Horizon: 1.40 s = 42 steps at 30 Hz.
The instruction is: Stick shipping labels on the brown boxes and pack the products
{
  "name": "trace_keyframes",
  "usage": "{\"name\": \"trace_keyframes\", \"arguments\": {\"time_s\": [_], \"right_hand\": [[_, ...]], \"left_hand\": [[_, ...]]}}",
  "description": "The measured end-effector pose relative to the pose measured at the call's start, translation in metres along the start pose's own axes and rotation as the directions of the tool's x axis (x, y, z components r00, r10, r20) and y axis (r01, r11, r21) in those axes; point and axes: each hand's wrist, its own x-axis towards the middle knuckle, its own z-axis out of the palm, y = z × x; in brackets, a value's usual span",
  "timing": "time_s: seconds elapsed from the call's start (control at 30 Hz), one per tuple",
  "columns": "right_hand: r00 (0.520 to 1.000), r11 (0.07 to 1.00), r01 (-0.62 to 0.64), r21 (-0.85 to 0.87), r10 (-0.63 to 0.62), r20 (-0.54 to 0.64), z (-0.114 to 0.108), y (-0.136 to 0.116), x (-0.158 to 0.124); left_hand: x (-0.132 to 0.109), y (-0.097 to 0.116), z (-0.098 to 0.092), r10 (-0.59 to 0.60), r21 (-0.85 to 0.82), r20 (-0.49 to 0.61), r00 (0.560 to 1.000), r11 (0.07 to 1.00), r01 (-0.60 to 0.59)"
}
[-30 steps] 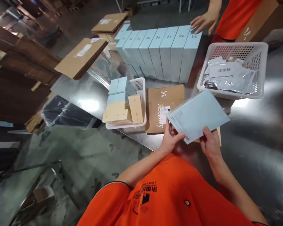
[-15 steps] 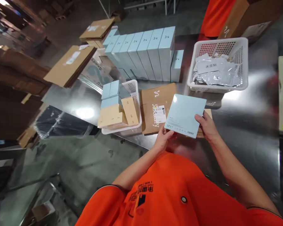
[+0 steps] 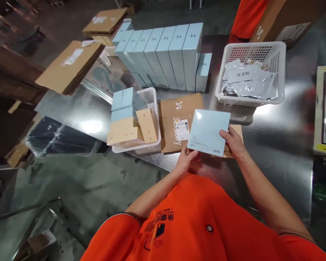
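While steel table [image 3: 282,174] carries row of pale blue boxes [image 3: 163,54], flat pale blue carton [image 3: 208,132] sits over kraft mailer [image 3: 174,125], held level between left hand [image 3: 187,159] and right hand [image 3: 232,142], fingers closed on opposite edges, even pinch steadying it

The left hand [image 3: 187,159] and the right hand [image 3: 233,142] are together holding one flat pale blue box [image 3: 208,132]. Two white plastic baskets [image 3: 250,45] [image 3: 150,92] are sitting nearby, and at least seven tall pale blue boxes [image 3: 191,54] are standing beside one shorter box [image 3: 203,70].
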Motion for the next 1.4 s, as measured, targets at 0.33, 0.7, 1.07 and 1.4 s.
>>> {"name": "trace_keyframes", "arguments": {"time_s": [0.33, 0.7, 1.07, 1.4], "right_hand": [[0.898, 0.997, 0.007, 0.075, 0.027, -0.44, -0.081, 0.006, 0.014], [0.851, 0.995, -0.1, 0.019, 0.095, -0.517, -0.09, 0.032, 0.022], [0.909, 0.958, -0.224, -0.181, 0.138, -0.392, -0.106, 0.027, 0.017], [0.971, 0.938, -0.203, -0.28, 0.156, -0.182, -0.11, 0.037, -0.012]], "left_hand": [[0.033, -0.008, -0.064, 0.242, 0.977, -0.013, 0.97, 0.21, -0.039], [0.062, 0.002, -0.061, 0.145, 0.995, -0.094, 0.985, -0.024, 0.098], [0.056, 0.0, -0.072, 0.257, 0.955, -0.094, 0.962, 0.296, 0.014], [0.075, -0.03, 0.068, -0.156, 0.555, 0.187, 0.97, 0.831, 0.026]]}}
